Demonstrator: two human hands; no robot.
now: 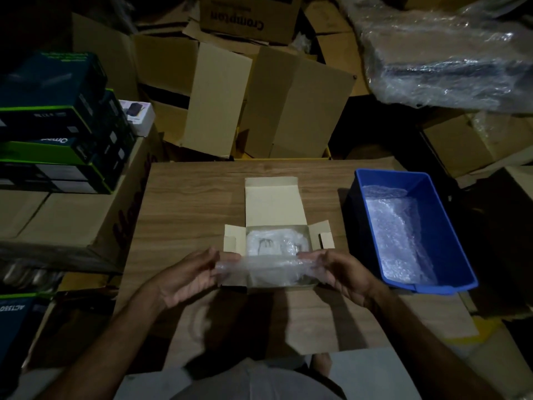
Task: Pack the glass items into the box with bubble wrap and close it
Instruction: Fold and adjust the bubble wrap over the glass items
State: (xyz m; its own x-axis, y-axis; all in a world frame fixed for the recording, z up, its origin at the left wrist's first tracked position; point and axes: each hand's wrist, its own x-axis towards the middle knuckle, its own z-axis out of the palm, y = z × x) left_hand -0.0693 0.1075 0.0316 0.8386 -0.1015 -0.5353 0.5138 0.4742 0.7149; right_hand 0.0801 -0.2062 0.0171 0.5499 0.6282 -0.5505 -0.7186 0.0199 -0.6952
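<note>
Clear bubble wrap sheet [265,267] stretched left-right between both hands: left hand [190,280] and right hand [340,274] each pinch an end, over small open cardboard box [274,203] on wooden tabletop [190,203].

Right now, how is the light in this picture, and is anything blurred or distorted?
Head view: dim, lit from above; the hands cast shadows on the table; the bubble wrap between left hand and right hand looks blurred; wide-angle bending at the edges.
</note>
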